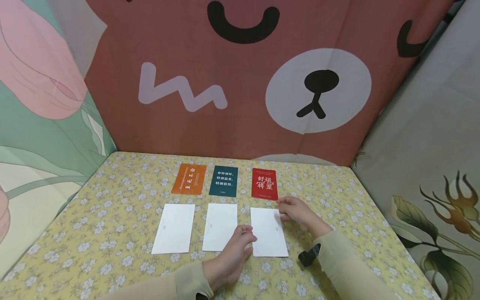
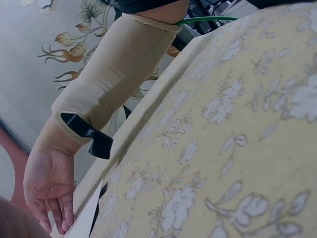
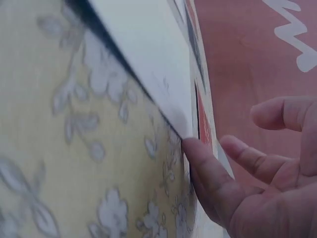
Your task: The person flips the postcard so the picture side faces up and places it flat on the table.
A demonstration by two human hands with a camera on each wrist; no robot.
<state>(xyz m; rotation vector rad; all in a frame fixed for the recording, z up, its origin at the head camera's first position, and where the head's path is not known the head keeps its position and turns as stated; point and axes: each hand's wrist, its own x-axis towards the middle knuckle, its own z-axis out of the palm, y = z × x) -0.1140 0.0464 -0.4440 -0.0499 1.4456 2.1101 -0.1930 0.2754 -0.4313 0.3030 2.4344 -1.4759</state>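
Observation:
A white card [image 1: 271, 235] with a small mark lies at the right end of the near row, between my two hands. My left hand [image 1: 233, 253] has its fingertips at that card's left edge, fingers loosely bent. At its upper right corner is my right hand [image 1: 298, 211]; in the right wrist view a digit of that hand [image 3: 257, 193] touches the card's corner [image 3: 171, 116], while the other fingers stand apart. Just above lies a red card [image 1: 264, 192] with white characters. The left wrist view shows only a blurred bit of my left hand [image 2: 17, 220].
Two more white cards, one in the middle [image 1: 219, 221] and one at left [image 1: 173, 229], lie in the near row. Behind them are an orange card [image 1: 183, 189] and a dark green card [image 1: 223, 191]. Printed cloth walls [image 1: 240, 133] border the flowered tablecloth [image 1: 123, 225].

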